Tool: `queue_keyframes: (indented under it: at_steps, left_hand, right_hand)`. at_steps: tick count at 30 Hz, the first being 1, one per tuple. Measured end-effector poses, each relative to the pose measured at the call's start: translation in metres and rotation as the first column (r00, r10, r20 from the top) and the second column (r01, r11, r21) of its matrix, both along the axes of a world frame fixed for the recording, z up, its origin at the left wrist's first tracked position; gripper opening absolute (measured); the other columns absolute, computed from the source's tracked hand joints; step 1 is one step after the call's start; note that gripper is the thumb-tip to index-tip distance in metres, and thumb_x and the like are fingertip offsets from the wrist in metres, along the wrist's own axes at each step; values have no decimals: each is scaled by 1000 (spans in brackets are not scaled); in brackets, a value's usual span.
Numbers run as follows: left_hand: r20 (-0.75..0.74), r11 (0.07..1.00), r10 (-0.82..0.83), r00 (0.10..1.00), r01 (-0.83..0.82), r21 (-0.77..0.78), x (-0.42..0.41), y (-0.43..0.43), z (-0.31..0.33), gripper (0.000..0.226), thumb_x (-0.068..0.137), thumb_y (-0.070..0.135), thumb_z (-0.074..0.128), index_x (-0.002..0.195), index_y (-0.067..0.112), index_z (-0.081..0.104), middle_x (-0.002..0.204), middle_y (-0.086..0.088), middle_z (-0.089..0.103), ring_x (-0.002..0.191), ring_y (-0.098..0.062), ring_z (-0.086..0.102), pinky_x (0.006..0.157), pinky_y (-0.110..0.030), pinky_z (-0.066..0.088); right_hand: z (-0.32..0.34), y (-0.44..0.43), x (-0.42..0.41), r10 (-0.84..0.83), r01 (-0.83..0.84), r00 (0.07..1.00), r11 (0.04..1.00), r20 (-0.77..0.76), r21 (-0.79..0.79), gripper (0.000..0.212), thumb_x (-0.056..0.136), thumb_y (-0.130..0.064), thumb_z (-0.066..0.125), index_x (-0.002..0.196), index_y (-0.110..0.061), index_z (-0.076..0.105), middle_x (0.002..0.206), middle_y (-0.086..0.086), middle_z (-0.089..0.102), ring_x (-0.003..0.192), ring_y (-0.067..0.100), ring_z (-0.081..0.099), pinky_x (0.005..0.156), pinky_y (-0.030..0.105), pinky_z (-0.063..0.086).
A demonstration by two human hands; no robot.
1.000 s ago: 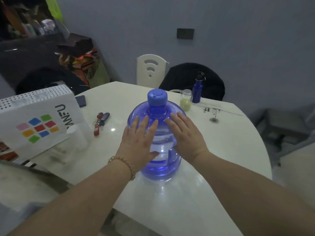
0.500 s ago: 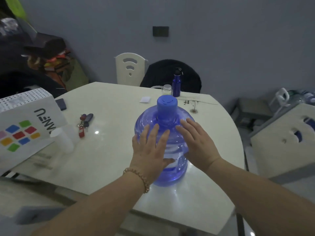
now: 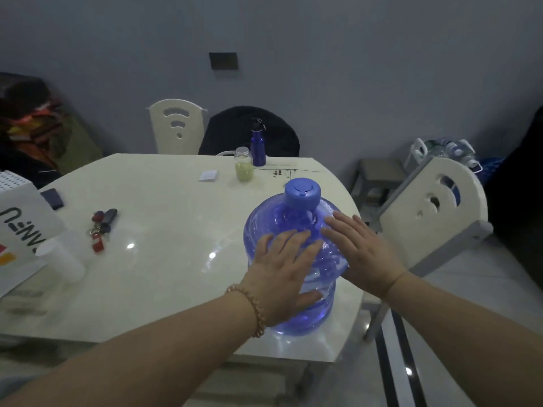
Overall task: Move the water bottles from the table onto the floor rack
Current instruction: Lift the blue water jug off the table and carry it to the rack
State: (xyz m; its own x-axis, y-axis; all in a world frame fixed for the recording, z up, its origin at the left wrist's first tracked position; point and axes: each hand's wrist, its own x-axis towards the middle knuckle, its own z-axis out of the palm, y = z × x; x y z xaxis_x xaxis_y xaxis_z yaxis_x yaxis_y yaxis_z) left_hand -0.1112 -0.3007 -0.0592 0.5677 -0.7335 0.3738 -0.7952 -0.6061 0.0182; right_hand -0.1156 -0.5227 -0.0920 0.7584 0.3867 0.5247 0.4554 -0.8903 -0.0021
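A large blue water jug [image 3: 296, 218] with a blue cap stands near the right edge of the white table [image 3: 164, 259]. My left hand [image 3: 282, 274] grips its left shoulder, thumb low on the side. My right hand [image 3: 361, 254] presses on its right shoulder. A small dark blue bottle [image 3: 258, 143] stands at the table's far edge. Beyond a chair at the right, a low rack [image 3: 379, 177] and several clear bottles [image 3: 449, 151] sit by the wall.
On the table lie keys [image 3: 101, 227], a jar of yellow-green stuff [image 3: 244, 167], a paper note [image 3: 208, 175], a dark wallet [image 3: 52, 198] and a white box [image 3: 20, 230]. A white chair [image 3: 435, 207] stands close on the right, two more chairs behind the table.
Both hands have carried or slid the jug to the right, from the table's middle to near its right edge. My view has swung right, bringing the right chair and the rack into sight.
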Motion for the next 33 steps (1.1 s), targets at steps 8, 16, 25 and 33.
queue_keyframes:
  at_steps: [8, 16, 25, 33]
  left_hand:
    - [261, 979, 63, 963, -9, -203, 52, -34, 45, 62, 81, 44, 62, 136, 22, 42, 143, -12, 38, 129, -35, 37, 102, -49, 34]
    - [123, 965, 19, 992, 14, -262, 68, -50, 47, 38, 81, 13, 74, 116, 3, 64, 114, -22, 63, 102, -41, 57, 82, -48, 55]
    - [295, 949, 222, 929, -137, -283, 45, -93, 40, 45, 63, 23, 87, 102, 9, 69, 100, -13, 69, 100, -27, 53, 77, -37, 56]
    - [312, 902, 370, 875, -259, -344, 26, -124, 43, 35, 75, 18, 77, 107, 6, 70, 102, -14, 69, 105, -21, 45, 87, -36, 52]
  right_hand:
    - [-5, -1, -4, 34, -31, 999, 996, 34, -82, 102, 62, -24, 89, 144, -20, 30, 145, 14, 40, 135, 31, 36, 109, 51, 31]
    - [-13, -2, 4, 65, -65, 998, 997, -9, -39, 103, 63, -30, 89, 146, -24, 27, 150, 12, 29, 141, 31, 23, 110, 52, 27]
    - [-18, -60, 28, 305, -305, 952, 952, 27, -4, 92, 70, -36, 82, 144, -26, 28, 152, 6, 27, 140, 29, 28, 107, 52, 35]
    - [-18, -102, 63, 538, -537, 843, 843, 4, -30, 81, 77, -41, 74, 144, -27, 30, 152, 7, 30, 140, 29, 29, 104, 50, 40]
